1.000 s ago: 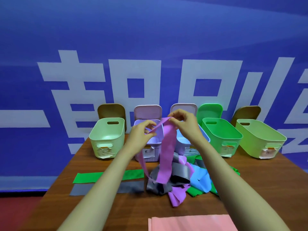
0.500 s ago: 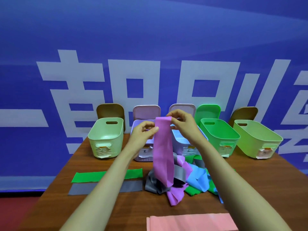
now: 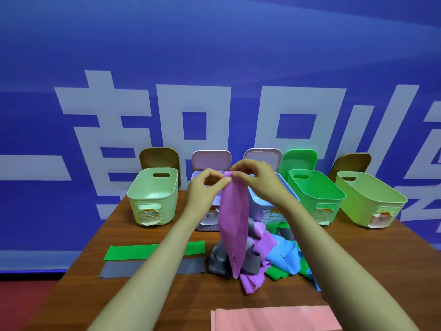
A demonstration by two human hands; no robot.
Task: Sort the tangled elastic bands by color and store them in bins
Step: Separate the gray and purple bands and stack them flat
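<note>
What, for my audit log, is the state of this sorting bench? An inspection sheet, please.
Surface: wooden table, brown top.
Job's things: purple band held up, its lower end in the tangled pile of grey, purple, blue and green bands; green band and grey band flat at left; pink band at near edge; five bins in a back row.
Clutter: nothing seen.
Grippers: left hand and right hand pinch the purple band's top.
Cables: nothing seen.
Surroundings: blue banner; lids behind bins.
</note>
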